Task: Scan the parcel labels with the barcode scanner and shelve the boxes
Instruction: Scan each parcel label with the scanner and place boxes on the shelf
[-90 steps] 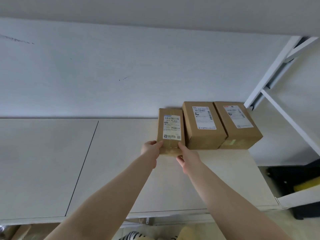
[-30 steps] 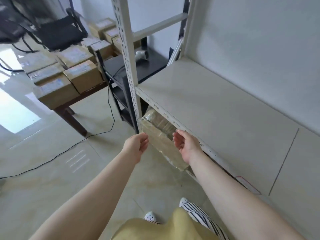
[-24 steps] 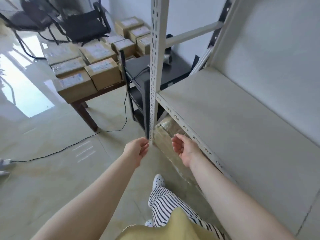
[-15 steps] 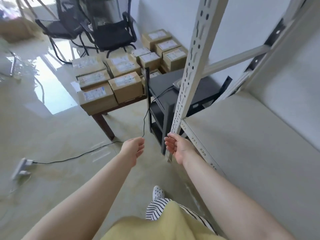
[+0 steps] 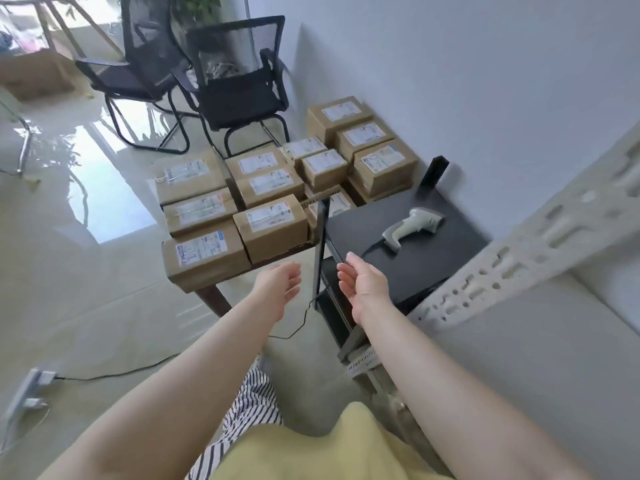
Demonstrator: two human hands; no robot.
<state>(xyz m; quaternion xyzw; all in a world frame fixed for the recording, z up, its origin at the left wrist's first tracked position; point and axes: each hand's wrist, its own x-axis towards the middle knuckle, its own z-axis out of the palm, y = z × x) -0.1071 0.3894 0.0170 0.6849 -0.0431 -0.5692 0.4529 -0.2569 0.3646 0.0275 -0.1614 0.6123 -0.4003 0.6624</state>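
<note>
The barcode scanner (image 5: 412, 226) lies on its side on the black stand (image 5: 415, 268), up and to the right of the right hand (image 5: 363, 289), apart from it and untouched. Its cable (image 5: 304, 317) runs off the stand's near edge and trails down to the floor, passing just below both hands. The parcels (image 5: 270, 226) sit packed edge to edge on a low wooden worktop (image 5: 214, 299) ahead and to the left of the left hand (image 5: 277, 285), labels facing up; more boxes are stacked behind them against the wall.

Neither hand holds anything. The left grip is relaxed, fingers loosely spread and pointing toward the nearest boxes. The right grip is spread too, palm turned inward, fingers straight, hovering over the stand's front corner.

The grey shelf (image 5: 554, 375) lies to the right of the right forearm, with its perforated upright (image 5: 519, 268) crossing just beyond the wrist.

The likely next step is picking up a box or the scanner. The risks are plain. The cable hangs where a reaching arm or a stepping foot could snag it and drag the scanner off the stand. The boxes sit so tightly that lifting one from the front row could nudge its neighbour over the worktop edge. Swinging a parcel right toward the shelf could also clip the upright, which stands close to the right arm's path.

Two black chairs (image 5: 239, 88) stand beyond the boxes.
</note>
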